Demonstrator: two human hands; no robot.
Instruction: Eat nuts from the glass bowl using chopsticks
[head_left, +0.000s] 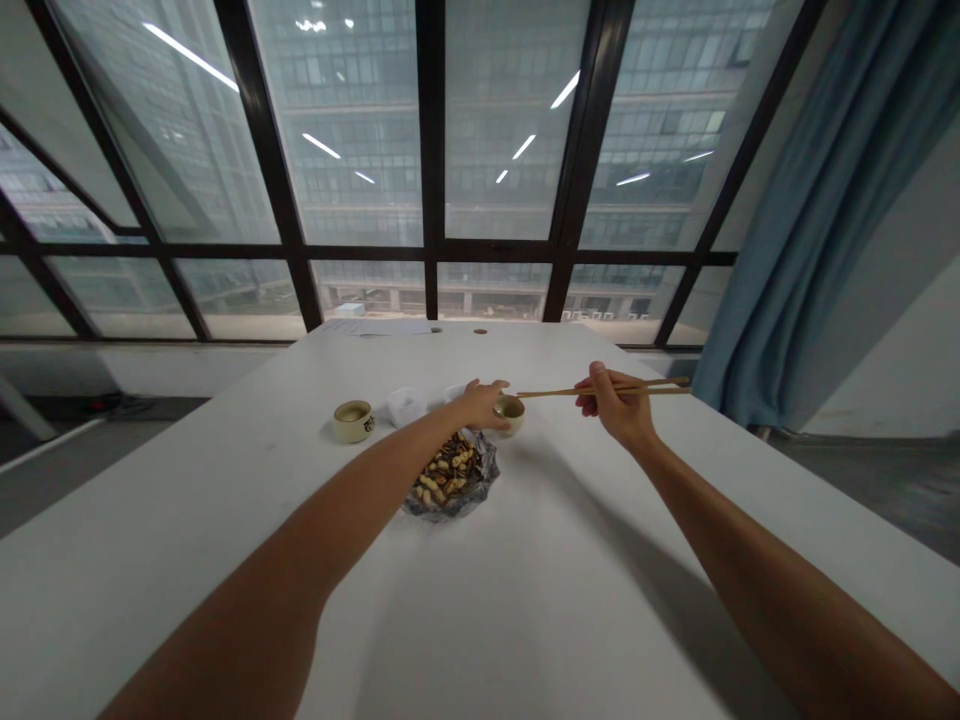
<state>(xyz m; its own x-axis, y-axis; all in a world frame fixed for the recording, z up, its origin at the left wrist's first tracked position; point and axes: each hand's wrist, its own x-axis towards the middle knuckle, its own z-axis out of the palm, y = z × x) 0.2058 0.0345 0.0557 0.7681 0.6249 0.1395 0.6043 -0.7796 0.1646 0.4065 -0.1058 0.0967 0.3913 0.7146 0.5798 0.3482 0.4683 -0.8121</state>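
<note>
Right hand (616,408) is closed around the chopsticks (555,392), pinched near their thick end. The sticks lie level and point to 9 o'clock. Their tips are close together with nothing visible between them, and they sit just at the rim of the small cup (514,412).

Left hand (484,402) is curled on that cup from its 9 o'clock side with the fingers on the rim, steadying it. The cup stands upright on the table (525,600), at 1 o'clock from the foil dish of nuts (450,478) and just beside it.

Progress, as a judgement: the dish is still heaped, so most of the nuts look unmoved. What is inside the small cup is too small to tell. No nut is pinched right now.

A second cup (352,421) stands at 10 o'clock from the dish, well apart. A white tray (406,405) is at 11 o'clock, between the two cups. A blue curtain (810,200) hangs at 2 o'clock.
</note>
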